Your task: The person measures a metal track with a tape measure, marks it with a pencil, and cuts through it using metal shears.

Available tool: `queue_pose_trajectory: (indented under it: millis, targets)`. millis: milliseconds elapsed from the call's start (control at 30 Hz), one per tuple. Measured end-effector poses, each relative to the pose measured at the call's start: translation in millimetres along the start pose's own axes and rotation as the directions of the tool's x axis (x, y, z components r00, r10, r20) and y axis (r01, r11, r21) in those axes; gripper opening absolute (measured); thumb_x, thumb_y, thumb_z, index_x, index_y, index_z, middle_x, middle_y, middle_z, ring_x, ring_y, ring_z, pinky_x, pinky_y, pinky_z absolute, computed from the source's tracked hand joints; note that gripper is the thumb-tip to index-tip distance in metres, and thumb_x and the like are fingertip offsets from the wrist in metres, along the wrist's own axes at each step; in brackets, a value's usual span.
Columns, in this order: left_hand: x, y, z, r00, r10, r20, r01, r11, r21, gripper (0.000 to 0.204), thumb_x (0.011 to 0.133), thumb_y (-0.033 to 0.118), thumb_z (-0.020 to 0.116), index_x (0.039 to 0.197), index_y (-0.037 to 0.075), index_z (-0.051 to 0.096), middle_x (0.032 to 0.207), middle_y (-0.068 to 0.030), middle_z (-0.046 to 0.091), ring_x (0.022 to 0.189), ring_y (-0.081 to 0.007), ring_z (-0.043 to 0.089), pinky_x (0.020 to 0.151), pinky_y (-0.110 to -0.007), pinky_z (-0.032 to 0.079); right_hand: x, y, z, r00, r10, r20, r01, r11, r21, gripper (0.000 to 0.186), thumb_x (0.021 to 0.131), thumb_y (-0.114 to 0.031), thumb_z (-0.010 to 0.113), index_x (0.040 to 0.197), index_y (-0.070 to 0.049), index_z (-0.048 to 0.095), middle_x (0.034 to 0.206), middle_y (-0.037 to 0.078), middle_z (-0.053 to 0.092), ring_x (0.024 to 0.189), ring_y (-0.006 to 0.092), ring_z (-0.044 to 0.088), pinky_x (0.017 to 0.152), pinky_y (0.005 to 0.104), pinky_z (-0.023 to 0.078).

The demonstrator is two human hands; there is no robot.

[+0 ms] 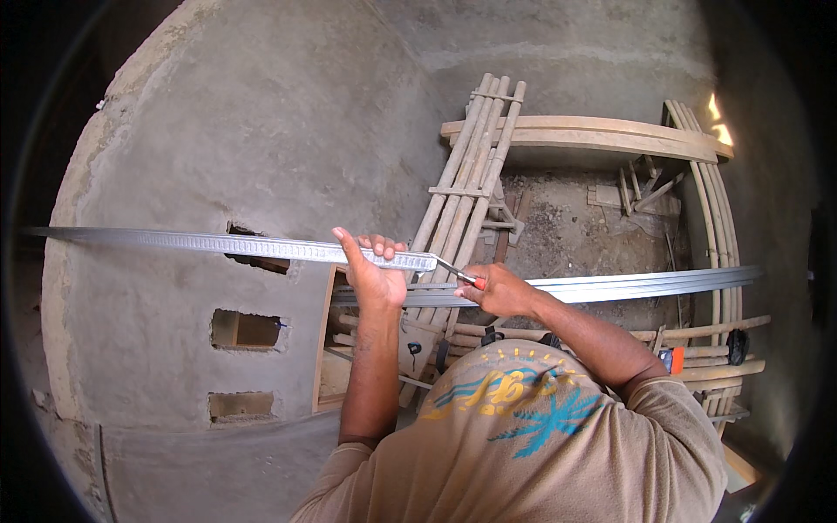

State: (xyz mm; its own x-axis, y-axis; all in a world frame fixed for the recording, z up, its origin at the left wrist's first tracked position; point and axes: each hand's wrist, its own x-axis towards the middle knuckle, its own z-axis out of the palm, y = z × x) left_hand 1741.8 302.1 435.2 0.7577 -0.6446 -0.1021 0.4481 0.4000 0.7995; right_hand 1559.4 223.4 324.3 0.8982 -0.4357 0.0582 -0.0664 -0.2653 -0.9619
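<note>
A long, thin galvanized metal channel (200, 242) with a ribbed side stretches from the far left to the middle. My left hand (375, 277) is closed around it close to its right end, thumb pointing up and fingers over the far side. My right hand (504, 291) grips a hand tool (479, 283) with a red part on its handle. The tool's slim metal front reaches up and left to the channel's end and seems to touch it. Whether it is a pair of snips or another tool, I cannot tell.
More metal channels (610, 287) lie across the scaffold below my right hand. Bamboo poles (462, 196) and wooden planks (602, 135) frame an opening over a rubble-strewn floor (562, 227). The grey plastered wall (288, 113) at left has several cut-out holes. An orange item (677, 359) sits at right.
</note>
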Motion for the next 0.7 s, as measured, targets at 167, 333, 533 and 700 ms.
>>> queue_pose_trajectory:
  millis: [167, 333, 533, 700]
  targets:
    - [1.9, -0.3, -0.2, 1.000, 0.002, 0.007, -0.002, 1.000, -0.008, 0.053, 0.093, 0.064, 0.061, 0.076, 0.017, 0.043, 0.065, 0.0020, 0.040, 0.062, -0.0129, 0.040, 0.073, -0.035, 0.043, 3.8, 1.9, -1.0, 1.000, 0.017, 0.017, -0.016, 1.000, -0.018, 0.031, 0.098, -0.032, 0.066, 0.099, -0.002, 0.061, 0.077, 0.019, 0.063, 0.074, 0.0342, 0.061, 0.071, 0.0467, 0.048]
    - [4.3, -1.8, -3.5, 1.000, 0.005, 0.004, -0.005, 1.000, -0.010, 0.052, 0.094, 0.063, 0.061, 0.076, 0.017, 0.043, 0.065, 0.0022, 0.040, 0.061, -0.0127, 0.040, 0.071, -0.034, 0.043, 6.0, -0.2, -5.4, 0.999, 0.026, 0.031, -0.025, 0.999, -0.032, 0.030, 0.098, -0.031, 0.066, 0.100, -0.001, 0.062, 0.080, 0.023, 0.065, 0.077, 0.0383, 0.064, 0.072, 0.0478, 0.049]
    - [4.9, -3.4, -9.8, 1.000, 0.014, -0.013, -0.014, 1.000, 0.005, 0.053, 0.094, 0.064, 0.060, 0.075, 0.017, 0.044, 0.064, 0.0021, 0.040, 0.060, -0.0129, 0.040, 0.069, -0.034, 0.042, 5.4, 1.8, -3.2, 1.000, 0.005, 0.028, -0.005, 1.000, 0.000, 0.027, 0.095, -0.026, 0.070, 0.102, 0.000, 0.065, 0.083, 0.023, 0.067, 0.079, 0.0391, 0.065, 0.074, 0.0475, 0.050]
    - [3.0, -3.2, -16.2, 1.000, 0.020, -0.018, -0.020, 1.000, 0.015, 0.055, 0.093, 0.066, 0.058, 0.075, 0.017, 0.043, 0.063, 0.0020, 0.039, 0.060, -0.0134, 0.040, 0.069, -0.035, 0.040, 6.0, 3.8, 2.0, 0.999, -0.009, 0.050, 0.007, 0.999, 0.051, 0.028, 0.093, -0.025, 0.073, 0.103, 0.000, 0.066, 0.082, 0.023, 0.067, 0.077, 0.0377, 0.064, 0.073, 0.0461, 0.050]
